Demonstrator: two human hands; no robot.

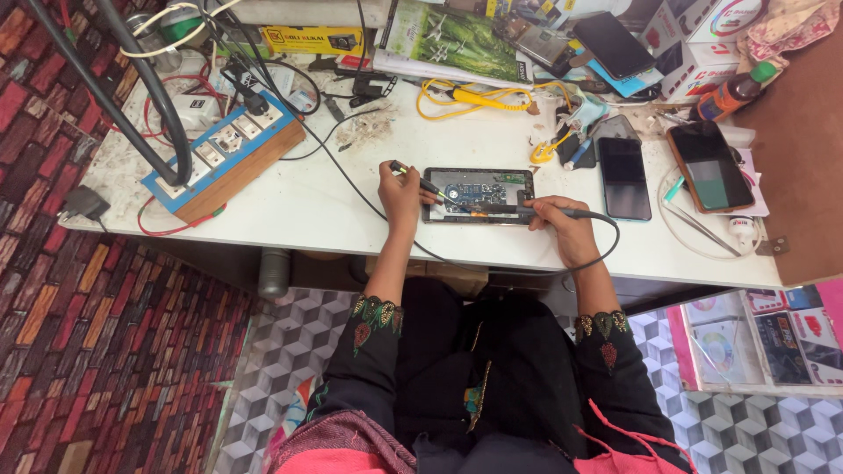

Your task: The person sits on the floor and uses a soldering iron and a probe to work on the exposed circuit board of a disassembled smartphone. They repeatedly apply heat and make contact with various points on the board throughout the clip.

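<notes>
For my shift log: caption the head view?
Left hand and right hand hold tools over an opened phone on a white table.

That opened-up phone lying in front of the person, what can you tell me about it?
The opened phone lies flat and lengthwise on the white table, near its front edge, its back cover off. Inside a dark frame show a blue circuit board, silvery metal parts and an orange strip. The left hand points a thin tool at its left end; the right hand lays a corded, pen-like tool along its lower edge. Two closed phones lie further right.
</notes>
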